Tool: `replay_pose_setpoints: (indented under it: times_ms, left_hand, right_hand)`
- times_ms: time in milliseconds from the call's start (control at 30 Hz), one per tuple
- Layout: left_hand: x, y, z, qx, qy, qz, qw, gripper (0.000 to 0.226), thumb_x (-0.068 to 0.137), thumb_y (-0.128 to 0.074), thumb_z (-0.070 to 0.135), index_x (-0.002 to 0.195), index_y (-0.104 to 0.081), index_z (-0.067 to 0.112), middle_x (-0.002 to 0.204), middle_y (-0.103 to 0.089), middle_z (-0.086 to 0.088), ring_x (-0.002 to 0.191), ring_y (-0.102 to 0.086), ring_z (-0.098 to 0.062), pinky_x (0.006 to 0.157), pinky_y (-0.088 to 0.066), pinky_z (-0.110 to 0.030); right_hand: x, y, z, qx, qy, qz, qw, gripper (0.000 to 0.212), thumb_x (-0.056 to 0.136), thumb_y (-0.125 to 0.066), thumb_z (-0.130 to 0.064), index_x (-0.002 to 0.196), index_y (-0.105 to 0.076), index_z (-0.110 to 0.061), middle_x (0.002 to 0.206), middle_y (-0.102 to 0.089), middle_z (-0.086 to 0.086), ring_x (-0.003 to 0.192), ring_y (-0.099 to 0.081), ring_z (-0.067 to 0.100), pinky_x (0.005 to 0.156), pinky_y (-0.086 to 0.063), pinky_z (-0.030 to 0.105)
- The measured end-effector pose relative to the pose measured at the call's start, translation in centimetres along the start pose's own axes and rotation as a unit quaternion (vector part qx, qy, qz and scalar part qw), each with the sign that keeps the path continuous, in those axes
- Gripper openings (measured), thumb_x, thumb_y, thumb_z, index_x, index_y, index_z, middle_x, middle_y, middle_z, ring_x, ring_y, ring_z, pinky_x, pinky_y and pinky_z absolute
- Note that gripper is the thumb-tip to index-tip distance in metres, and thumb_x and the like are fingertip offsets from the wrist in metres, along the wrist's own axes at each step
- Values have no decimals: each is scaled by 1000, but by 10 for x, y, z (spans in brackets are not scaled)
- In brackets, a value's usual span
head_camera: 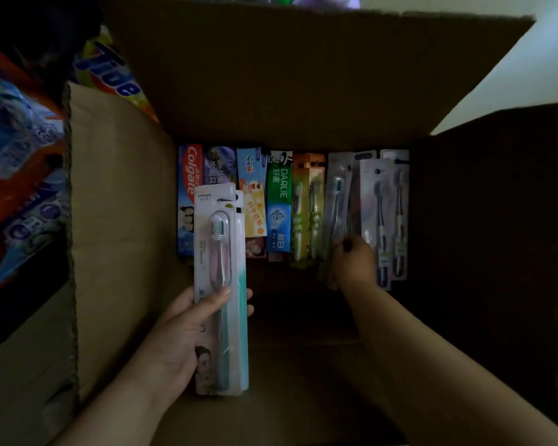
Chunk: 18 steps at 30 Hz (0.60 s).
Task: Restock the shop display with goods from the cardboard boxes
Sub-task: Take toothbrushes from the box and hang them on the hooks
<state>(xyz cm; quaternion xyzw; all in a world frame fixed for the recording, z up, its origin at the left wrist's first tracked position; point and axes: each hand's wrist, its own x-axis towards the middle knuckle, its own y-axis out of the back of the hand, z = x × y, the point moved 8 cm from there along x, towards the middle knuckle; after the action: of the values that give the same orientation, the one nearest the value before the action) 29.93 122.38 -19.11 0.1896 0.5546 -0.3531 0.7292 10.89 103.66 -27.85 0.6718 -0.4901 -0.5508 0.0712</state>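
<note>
An open cardboard box point(116, 220) fills the view, with toothpaste cartons and toothbrush packs lined up at its bottom. My left hand point(181, 336) grips a white and teal toothbrush pack point(221, 252) held upright above the box's left side. Deep in the box, my right hand point(351, 262) pinches the lower end of a grey toothbrush pack point(337, 194). Beside it lie a twin toothbrush pack point(387, 214), a green Darlie carton point(279, 201) and a red Colgate carton point(189, 175).
The box's flaps stand open at the left, the far side point(303, 75) and the right point(496, 236). Bags of Tide detergent point(110, 72) and other bright packets point(16, 175) lie to the left of the box. Pale floor shows at the top right.
</note>
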Motion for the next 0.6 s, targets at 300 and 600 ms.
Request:
replay_pose_setpoints:
  times_ms: [300,600]
  left_hand:
    - [-72,-38,55,-1,-24,-43,999,42,72,-66,20,113,-60,25,102,-73,-9,94,-69,-23,74,-49,-38]
    - [-208,-41,136,35,-91,-55,994,42,68,-72,22,109,-64,18,100,-73,-6,99,-67,-25,77,-53,-39]
  right_hand:
    - [-136,89,-56,238,11,-142,961,18,97,-50,-30,99,-67,-26,100,-71,2,93,-69,16,81,-58,44]
    - [-279,168,-155,335,55,-180,923,18,89,-56,-29,90,-72,-24,92,-74,6,84,-72,21,71,-58,36]
